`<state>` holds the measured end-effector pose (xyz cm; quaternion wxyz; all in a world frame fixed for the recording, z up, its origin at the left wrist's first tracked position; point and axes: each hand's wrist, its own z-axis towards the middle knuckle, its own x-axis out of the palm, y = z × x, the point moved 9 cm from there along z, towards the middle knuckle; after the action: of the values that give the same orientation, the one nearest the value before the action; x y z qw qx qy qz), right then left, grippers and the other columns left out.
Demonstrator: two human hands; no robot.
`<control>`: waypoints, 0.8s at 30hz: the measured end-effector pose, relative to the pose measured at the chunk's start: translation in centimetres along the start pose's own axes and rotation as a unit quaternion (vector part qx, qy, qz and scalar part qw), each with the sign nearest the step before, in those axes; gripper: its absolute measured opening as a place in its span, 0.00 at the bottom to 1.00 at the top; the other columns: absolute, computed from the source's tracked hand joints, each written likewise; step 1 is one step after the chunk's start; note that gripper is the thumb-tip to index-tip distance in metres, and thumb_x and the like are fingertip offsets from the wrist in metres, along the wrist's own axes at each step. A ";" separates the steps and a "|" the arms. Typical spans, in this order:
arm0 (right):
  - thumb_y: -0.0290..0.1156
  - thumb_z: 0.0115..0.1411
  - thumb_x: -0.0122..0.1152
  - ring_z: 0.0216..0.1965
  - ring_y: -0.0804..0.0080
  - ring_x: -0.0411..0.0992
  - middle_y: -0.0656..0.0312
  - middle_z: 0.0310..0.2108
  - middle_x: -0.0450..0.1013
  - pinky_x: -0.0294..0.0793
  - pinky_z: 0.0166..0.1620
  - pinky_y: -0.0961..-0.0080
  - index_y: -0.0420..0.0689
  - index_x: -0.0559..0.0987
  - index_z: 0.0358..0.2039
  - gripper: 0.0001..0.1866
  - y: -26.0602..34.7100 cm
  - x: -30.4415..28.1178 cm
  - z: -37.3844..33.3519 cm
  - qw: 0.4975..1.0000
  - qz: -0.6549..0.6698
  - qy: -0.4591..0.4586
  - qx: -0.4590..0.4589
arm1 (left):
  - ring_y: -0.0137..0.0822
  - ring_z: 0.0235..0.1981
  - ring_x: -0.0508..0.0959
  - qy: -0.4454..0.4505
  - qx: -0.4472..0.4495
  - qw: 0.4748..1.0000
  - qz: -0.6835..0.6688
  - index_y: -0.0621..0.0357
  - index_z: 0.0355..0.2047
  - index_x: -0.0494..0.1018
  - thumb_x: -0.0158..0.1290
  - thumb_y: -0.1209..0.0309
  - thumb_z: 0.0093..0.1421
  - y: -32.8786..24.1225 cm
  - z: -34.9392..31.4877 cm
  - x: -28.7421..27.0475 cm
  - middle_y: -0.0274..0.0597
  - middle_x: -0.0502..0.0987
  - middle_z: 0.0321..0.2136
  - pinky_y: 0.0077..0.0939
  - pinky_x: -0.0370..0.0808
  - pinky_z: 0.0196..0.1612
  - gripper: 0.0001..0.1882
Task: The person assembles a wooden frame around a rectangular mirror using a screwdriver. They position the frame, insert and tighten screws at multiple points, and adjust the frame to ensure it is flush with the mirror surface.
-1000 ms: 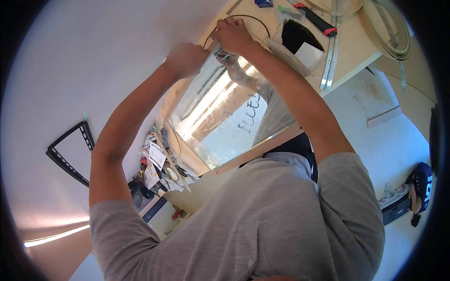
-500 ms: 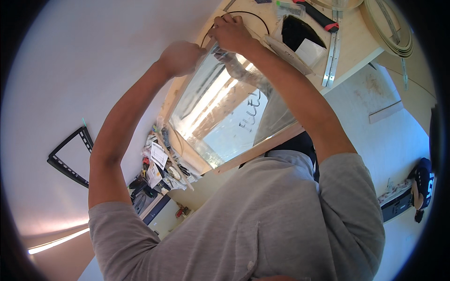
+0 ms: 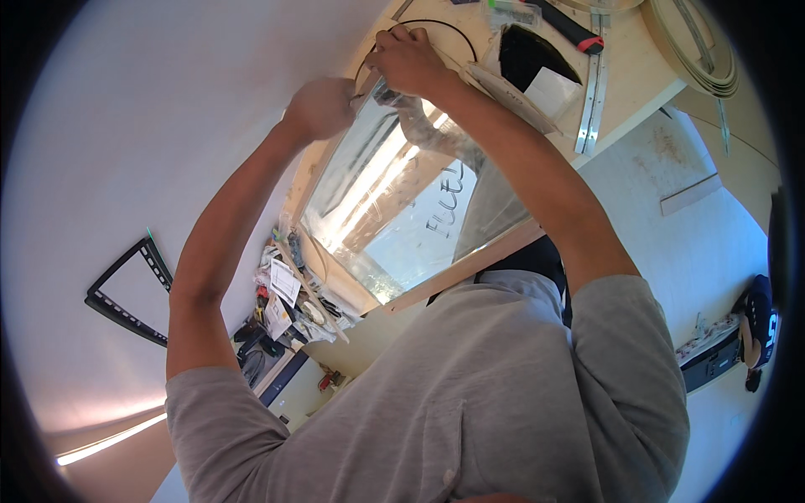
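A glossy, reflective sheet lies on the light wooden bench, its surface mirroring a bright light and my hand. At its far corner is my right hand, fingers bent and closed; what they grip is hidden beneath them. My left hand, slightly blurred, is closed like a fist beside the sheet's left edge. Whatever sits in its fingers is too small to make out. A thin black cord curves behind my right hand, one end dropping close to my left fingers.
Right of the sheet lie a black pouch-like item, a red-and-black handle, a metal hinge strip and a coil of pale banding. A cluttered shelf stands below left. A person is at the far right.
My left hand has shifted very slightly, and the left elbow has moved a little right and down. My right hand has edged slightly left, staying at the sheet's corner.
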<state>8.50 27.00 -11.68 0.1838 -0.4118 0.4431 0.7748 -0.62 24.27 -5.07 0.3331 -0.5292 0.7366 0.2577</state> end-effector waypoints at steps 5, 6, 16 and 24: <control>0.35 0.59 0.57 0.53 0.66 0.66 0.69 0.43 0.73 0.59 0.52 0.59 0.65 0.86 0.40 0.13 0.1 0.0 0.1 1.000 -0.003 0.008 -0.004 | 0.48 0.33 0.82 -0.028 0.099 0.982 0.157 0.56 0.42 0.78 0.59 0.69 0.54 -2.1 -1.1 -0.3 0.48 0.81 0.30 0.40 0.77 0.35 0.14; 0.34 0.59 0.57 0.53 0.66 0.66 0.69 0.42 0.73 0.59 0.52 0.59 0.65 0.86 0.40 0.13 0.2 -0.3 0.1 1.000 0.006 -0.001 -0.005 | 0.46 0.31 0.81 -0.047 0.076 0.991 0.101 0.58 0.41 0.77 0.59 0.69 0.53 -1.7 -1.1 -1.0 0.48 0.81 0.28 0.39 0.76 0.33 0.14; 0.33 0.59 0.55 0.52 0.66 0.65 0.67 0.42 0.73 0.59 0.51 0.59 0.64 0.86 0.39 0.14 -0.1 0.3 0.0 1.000 0.029 0.000 0.003 | 0.39 0.22 0.77 0.034 -0.114 0.976 -0.185 0.65 0.36 0.77 0.59 0.72 0.50 1.6 0.4 0.4 0.45 0.78 0.23 0.34 0.73 0.26 0.13; 0.33 0.57 0.60 0.55 0.64 0.65 0.65 0.45 0.73 0.58 0.55 0.59 0.61 0.86 0.40 0.13 0.8 -0.5 0.3 0.999 -0.016 0.047 0.014 | 0.49 0.36 0.82 0.035 0.118 0.977 0.173 0.56 0.48 0.78 0.54 0.76 0.51 -2.5 -0.6 -0.5 0.49 0.82 0.31 0.44 0.79 0.41 0.21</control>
<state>8.12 26.89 -10.74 0.1809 -0.4522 0.4558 0.7450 1.78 23.36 -4.34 0.3171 -0.3592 0.8537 0.2039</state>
